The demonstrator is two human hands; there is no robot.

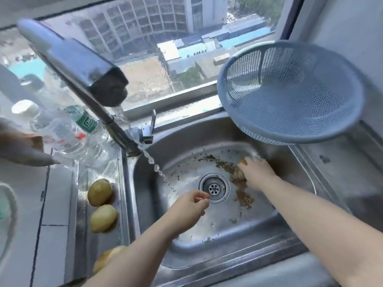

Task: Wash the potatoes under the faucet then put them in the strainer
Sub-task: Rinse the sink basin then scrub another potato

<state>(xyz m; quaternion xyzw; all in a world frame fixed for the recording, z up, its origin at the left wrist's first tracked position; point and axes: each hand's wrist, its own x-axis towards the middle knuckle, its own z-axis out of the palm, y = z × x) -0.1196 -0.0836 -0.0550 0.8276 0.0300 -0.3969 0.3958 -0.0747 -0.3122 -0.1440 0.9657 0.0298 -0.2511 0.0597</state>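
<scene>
Water's running: the faucet (83,65) throws a thin stream (154,164) into the left part of the sink (145,183), landing short of the drain (214,188).

My right hand (257,172) is down at the far right of the basin, fingers (253,161) curled over a muddy potato (238,172). Most of it is hidden under the hand, so "potato" is my reading of that brown lump. It sits well apart from the stream, with a trail of dirt (242,196) running from it towards the drain.

My left hand (191,205) hovers near the drain, fingers loosely curled, thumb and forefinger close, holding nothing I can see.

Two more potatoes, one (99,192) and another (103,218), lie side by side on the table (53,193) just left of the basin, and a third (107,256) peeks out from behind my left forearm. The strainer (294,100) sits tilted on the far right corner of the sink, and its mesh is bare.

On handling, I judge these firm, solid and fairly heavy for their size, not fragile, but wet mud will make the skin slick. A fingertip pinch could let one squirt away. I'd wrap the whole palm around the middle, bring it under the stream, and rub with the free hand. For the strainer, lower it in rather than drop it, since that light plastic, perched at an angle, looks likely to tip.
</scene>
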